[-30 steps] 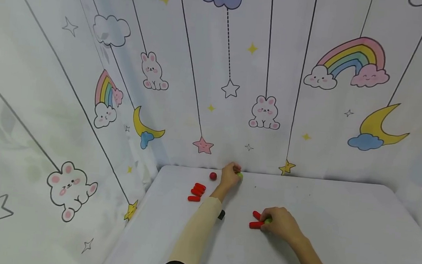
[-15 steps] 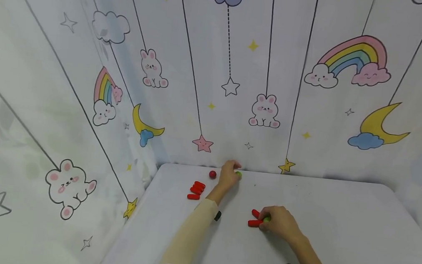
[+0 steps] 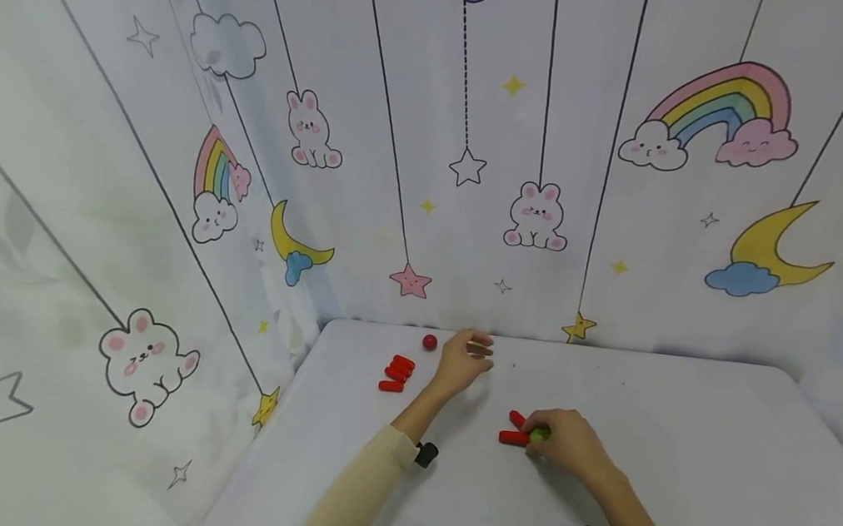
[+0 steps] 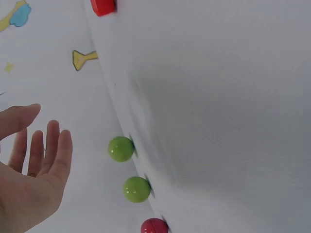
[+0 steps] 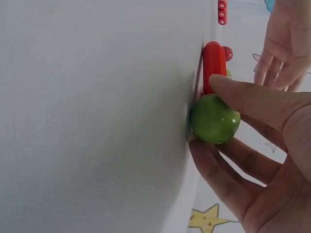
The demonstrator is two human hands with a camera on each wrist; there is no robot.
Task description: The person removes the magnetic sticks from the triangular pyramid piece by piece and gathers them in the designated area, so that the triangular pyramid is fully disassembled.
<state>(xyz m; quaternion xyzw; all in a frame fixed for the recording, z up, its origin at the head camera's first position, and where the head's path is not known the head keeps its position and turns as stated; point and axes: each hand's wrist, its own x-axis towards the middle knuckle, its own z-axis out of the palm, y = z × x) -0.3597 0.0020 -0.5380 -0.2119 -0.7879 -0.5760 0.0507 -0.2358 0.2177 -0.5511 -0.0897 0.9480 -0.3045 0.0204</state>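
Observation:
My left hand hovers over the back of the table, fingers spread and holding nothing. In the left wrist view, two green balls and a red ball lie in a row, apart from the fingers. The head view has those green balls hidden behind that hand. Nearer the front, my right hand grips another green ball between thumb and fingers. Two red sticks lie on the table against or close by that ball, their right ends partly covered by the hand.
Several red sticks lie at the back left, close to the red ball. White cloth covers the table. A curtain printed with rabbits, stars and rainbows hangs behind and at the left.
From beside a green ball, my left hand has shifted slightly right and spread its fingers; that ball is now hidden in the head view. The right hand keeps its grip almost unmoved.

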